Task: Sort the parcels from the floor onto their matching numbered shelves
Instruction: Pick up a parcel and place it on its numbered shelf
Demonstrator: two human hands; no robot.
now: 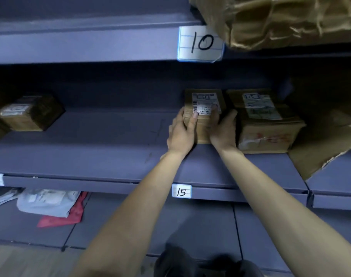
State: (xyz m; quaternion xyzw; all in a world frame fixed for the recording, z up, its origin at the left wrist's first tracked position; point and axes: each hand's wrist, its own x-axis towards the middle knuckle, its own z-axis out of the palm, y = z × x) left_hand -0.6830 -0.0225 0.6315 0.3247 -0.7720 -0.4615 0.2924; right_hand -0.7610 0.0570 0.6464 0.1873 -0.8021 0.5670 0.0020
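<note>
Box: small cardboard box (203,108) on the shelf (110,156) tagged 15 (181,191), near its right end, just beside a larger box (266,124).
Left hand (181,134): fingers clamped on the small box's left side.
Right hand (223,129): fingers clamped on its right side.

Dim, bluish light; the back of the shelf (110,124) sinks into deep shadow. The white label marked 10 (200,44) glows faintly. Everything looks soft, and straight edges bow toward the corners.
</note>
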